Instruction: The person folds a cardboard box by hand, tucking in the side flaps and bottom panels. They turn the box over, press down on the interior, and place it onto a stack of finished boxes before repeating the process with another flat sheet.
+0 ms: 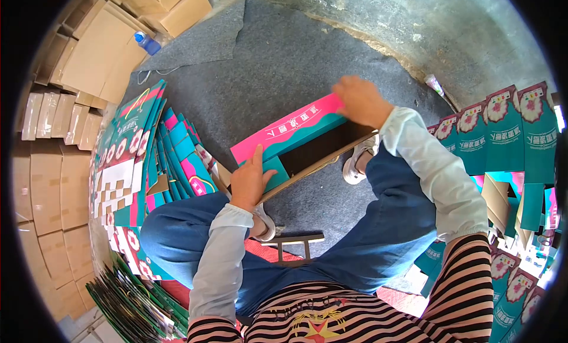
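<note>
A long pink and teal cardboard box (290, 127) is held in front of my knees, tilted up to the right, its dark inside showing through the open side. My left hand (249, 180) rests on the box's near left end, thumb on the teal flap and fingers toward the pink panel. At the far right end, my right hand (360, 100) is closed over the corner of the pink panel, its fingertips partly blurred.
Flat printed cartons (127, 142) lean in a stack at the left, with green sheets (133, 301) below. Brown boxes (47, 189) line the left wall. Finished-looking teal cartons (503, 139) stand at the right. A blue bottle (148, 44) is on the floor, top left.
</note>
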The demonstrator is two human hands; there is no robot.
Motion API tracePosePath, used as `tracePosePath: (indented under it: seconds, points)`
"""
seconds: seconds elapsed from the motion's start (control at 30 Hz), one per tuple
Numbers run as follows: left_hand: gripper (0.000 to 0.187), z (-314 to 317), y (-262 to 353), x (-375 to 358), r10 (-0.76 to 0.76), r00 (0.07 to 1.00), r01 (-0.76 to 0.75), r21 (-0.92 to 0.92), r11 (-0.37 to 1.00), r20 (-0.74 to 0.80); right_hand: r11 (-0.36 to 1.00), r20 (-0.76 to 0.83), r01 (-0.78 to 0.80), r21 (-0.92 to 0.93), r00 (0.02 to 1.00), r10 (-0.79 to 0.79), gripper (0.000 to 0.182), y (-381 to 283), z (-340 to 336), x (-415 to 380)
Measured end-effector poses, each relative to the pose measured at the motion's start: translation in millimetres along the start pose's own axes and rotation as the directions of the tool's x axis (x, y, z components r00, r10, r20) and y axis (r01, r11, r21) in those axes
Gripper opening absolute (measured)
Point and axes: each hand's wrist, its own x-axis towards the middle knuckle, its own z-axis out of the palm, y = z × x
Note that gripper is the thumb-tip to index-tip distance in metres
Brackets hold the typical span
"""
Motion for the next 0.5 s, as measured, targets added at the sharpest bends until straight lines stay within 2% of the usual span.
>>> tracePosePath:
  seconds: [0.07,0.13,0.17,0.27,0.4,0.43,0.5]
  points:
    - [0.076,0,-1,0,-0.015,1.000,0.015,-0.007,1.000,0.018,0.956,0.037,-0.294,0.007,0.955,0.294,0.043,22,-14,-8]
    - [0.075,-3,2,1,-0.030,0.999,0.029,0.005,1.000,0.042,0.862,0.302,-0.434,0.260,0.885,0.355,0.040,28,-23,-15]
    - [0.075,-5,4,2,-0.041,0.998,0.040,0.018,0.999,0.057,0.778,0.431,-0.511,0.364,0.833,0.346,0.039,29,-25,-17]
    - [0.076,-5,3,1,-0.054,0.995,0.053,0.013,0.999,0.086,0.494,0.603,-0.563,0.662,0.792,0.094,0.039,13,2,-29]
    - [0.075,-3,2,1,-0.026,0.998,0.025,0.028,0.999,0.050,0.715,0.553,-0.348,0.606,0.831,-0.063,0.032,15,23,-23]
    - [0.075,-3,2,1,-0.025,0.998,0.024,0.029,0.999,0.049,0.826,0.524,-0.246,0.507,0.849,-0.069,0.030,14,23,-20]
    - [0.075,-2,2,1,-0.025,0.998,0.023,0.035,0.999,0.049,0.897,0.536,-0.189,0.399,0.842,-0.061,0.030,10,28,-15]
